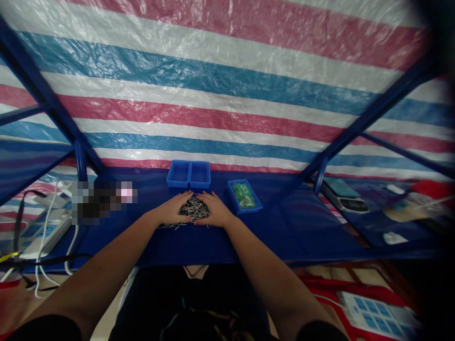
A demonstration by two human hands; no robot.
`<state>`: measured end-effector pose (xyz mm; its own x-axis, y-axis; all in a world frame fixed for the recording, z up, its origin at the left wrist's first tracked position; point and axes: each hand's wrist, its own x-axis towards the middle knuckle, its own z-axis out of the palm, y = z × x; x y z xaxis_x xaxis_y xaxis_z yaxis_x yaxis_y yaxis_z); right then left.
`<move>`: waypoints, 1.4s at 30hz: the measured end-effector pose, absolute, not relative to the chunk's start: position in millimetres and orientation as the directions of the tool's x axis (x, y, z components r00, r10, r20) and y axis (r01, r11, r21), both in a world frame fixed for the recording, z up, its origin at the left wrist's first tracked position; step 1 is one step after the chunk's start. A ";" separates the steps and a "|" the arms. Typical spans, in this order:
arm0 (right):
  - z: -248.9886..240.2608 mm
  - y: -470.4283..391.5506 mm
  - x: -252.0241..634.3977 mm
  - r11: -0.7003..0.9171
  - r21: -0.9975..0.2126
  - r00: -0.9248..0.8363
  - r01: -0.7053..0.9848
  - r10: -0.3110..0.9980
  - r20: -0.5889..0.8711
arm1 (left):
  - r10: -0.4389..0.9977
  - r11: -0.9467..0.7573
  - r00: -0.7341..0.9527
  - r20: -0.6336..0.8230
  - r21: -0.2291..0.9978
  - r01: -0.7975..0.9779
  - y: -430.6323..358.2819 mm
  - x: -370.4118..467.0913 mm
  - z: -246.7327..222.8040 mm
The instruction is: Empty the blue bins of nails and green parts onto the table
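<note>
One pile of thin metal pins [194, 208], on the blue surface [202, 246] between your left hand [175, 208] and right hand [215, 210], each grip wide and curved around it; stray pins [177, 226] could scatter if you press unevenly.

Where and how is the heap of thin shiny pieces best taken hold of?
Probably low at its left and right edges, coming from both sides, with the left hand and the right hand cupped inward. The heap is a loose mound of thin pieces lying at many angles, so no single part offers a grip; a few stray pieces lie at its near side.
</note>
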<state>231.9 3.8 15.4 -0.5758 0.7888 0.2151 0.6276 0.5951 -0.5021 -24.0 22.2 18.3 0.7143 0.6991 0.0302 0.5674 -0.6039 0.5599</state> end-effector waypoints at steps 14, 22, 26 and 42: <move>13.7 -19.2 244.9 0.555 -0.560 -0.505 0.616 0.823 0.261 | 0.694 -0.661 0.697 0.182 0.544 0.516 10.4 -21.7 16.6; 11.9 -29.3 246.0 0.571 -0.481 -0.537 0.665 0.814 0.224 | 0.658 -0.665 0.726 0.198 0.605 0.438 14.2 -18.6 17.6; 13.0 -16.2 243.3 0.604 -0.477 -0.571 0.638 0.787 0.232 | 0.660 -0.670 0.710 0.245 0.619 0.409 16.8 -14.3 17.4; 11.8 -8.7 242.8 0.620 -0.528 -0.569 0.580 0.773 0.282 | 0.715 -0.649 0.587 0.378 0.670 0.359 13.6 -16.3 26.8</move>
